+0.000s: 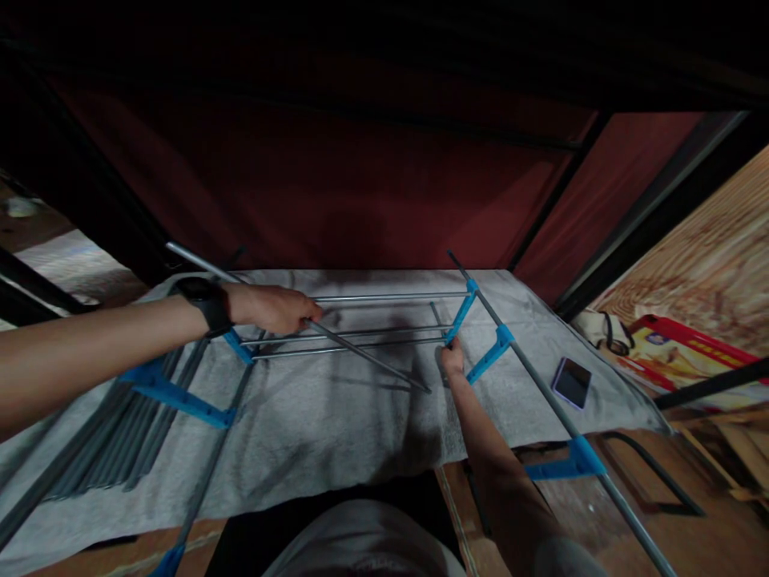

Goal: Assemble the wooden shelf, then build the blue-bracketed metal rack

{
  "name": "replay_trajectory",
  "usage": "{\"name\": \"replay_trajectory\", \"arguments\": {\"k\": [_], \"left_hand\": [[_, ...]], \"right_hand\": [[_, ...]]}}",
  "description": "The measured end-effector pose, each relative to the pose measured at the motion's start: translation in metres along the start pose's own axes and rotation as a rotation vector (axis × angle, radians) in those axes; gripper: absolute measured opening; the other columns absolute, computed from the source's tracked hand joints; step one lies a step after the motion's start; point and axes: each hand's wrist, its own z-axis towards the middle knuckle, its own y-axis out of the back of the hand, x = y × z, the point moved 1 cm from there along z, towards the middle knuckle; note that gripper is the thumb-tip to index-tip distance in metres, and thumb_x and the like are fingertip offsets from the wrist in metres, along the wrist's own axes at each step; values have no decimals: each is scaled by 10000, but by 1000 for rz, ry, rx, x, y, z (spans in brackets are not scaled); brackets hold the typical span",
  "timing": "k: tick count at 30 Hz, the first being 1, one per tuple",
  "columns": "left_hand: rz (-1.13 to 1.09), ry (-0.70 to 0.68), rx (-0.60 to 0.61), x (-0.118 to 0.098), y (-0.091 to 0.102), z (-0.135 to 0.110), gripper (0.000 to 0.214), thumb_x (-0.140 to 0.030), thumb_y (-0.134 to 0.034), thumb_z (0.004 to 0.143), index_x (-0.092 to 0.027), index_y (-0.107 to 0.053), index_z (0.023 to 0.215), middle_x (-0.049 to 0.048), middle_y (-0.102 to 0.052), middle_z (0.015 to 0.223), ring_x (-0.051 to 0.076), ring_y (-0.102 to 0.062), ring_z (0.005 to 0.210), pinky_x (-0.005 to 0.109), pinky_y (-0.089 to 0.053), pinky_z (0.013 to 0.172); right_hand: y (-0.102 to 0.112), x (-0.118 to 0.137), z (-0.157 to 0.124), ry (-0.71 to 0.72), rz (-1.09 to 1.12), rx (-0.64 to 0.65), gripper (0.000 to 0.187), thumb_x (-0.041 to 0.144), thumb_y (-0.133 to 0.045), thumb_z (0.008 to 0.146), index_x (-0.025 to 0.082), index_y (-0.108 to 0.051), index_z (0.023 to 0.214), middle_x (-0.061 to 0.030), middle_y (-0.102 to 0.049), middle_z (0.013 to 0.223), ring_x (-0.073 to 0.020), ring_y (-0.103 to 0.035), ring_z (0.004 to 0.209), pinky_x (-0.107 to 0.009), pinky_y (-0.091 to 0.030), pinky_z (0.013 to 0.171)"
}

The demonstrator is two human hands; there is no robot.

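Observation:
My left hand (277, 309), with a dark watch (204, 303) on its wrist, is closed around a loose grey metal tube (366, 353). The tube slants from upper left to lower right above the cloth. My right hand (452, 357) is closed at the lower end of a blue plastic bracket (461, 314), where cross tubes meet it. The bracket sits on a long side tube (541, 381) of a rack frame, with another blue bracket (491, 353) nearer me. On the left side, a blue bracket (180, 399) joins another upright tube (207, 477).
A bundle of grey tubes (123, 433) lies at the left on the grey cloth (336, 433). A phone (572, 383) rests at the right. Beyond it are a red and yellow package (690, 349) and wooden pieces (730, 449). A dark red panel (360, 192) stands behind.

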Motion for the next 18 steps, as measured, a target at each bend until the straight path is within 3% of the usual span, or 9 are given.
{"name": "replay_trajectory", "arguments": {"k": [3,8,12,18], "left_hand": [[-25,-47,130,-9,-13,12,241,-103,-599,826,-177,-727,1016,0,-735,959,105,-555,764,182,-387,705],[20,-86,83,-24,-31,36,211,-293,-681,843,-204,-747,1023,42,-735,992,174,-595,852,251,-416,761],[0,-165,94,-41,-46,50,144,-195,-668,849,-158,-742,967,49,-738,960,159,-592,818,258,-415,761],[88,-101,28,-52,-34,58,212,-124,-528,887,-130,-734,935,103,-743,966,188,-619,810,292,-440,761]], "right_hand": [[0,-1,0,4,8,11,648,187,-496,673,172,-575,1316,-71,-722,1064,-260,-663,1046,-364,-519,973],[2,-1,-1,3,5,31,621,206,-496,686,174,-576,1301,-82,-714,1088,-267,-648,1071,-375,-508,985],[3,0,-3,-7,-6,41,571,227,-493,694,165,-591,1253,-85,-709,1044,-276,-644,1048,-393,-500,991],[3,0,-3,16,-4,57,569,228,-453,714,146,-583,1262,-100,-690,1136,-256,-630,1082,-378,-482,1010]]}}
